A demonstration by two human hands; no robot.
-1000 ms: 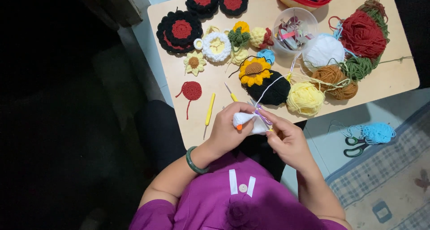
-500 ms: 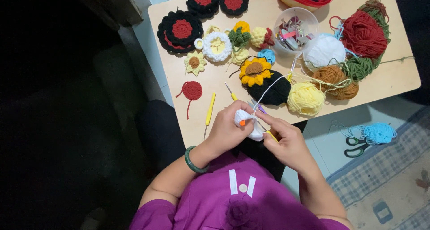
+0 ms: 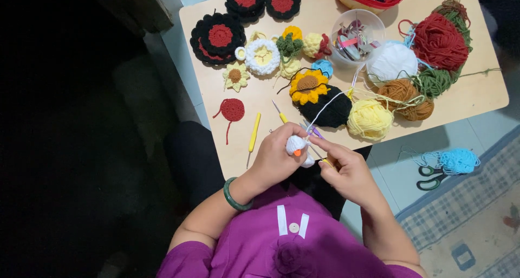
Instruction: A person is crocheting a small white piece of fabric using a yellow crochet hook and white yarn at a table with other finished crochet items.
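Just off the near edge of the bench [image 3: 476, 96], above the person's lap, a small white crocheted piece [image 3: 297, 146] with an orange spot is pinched in the left hand [image 3: 276, 161], whose fingers are curled closed round it so the working edge faces up and toward the other hand. The right hand [image 3: 346, 172] sits close beside it, fingers drawn together on what looks like a thin crochet hook [image 3: 313, 130] with a purple grip, its tip lying at the piece; the exact grasp is partly hidden. A white strand [image 3: 331, 100] runs taut from the piece up across the bench toward the white yarn ball [image 3: 392, 62], which sits well back so the thread can feed freely. Nearer by lie a yellow yarn ball [image 3: 370, 119], a black ball topped by a crocheted sunflower [image 3: 307, 86], and a spare yellow-handled hook [image 3: 254, 133], all within reach. Finished black-and-red rounds [image 3: 218, 38] are pushed to the far corner, out of the way. Scissors and blue yarn [image 3: 457, 161] rest on the floor.
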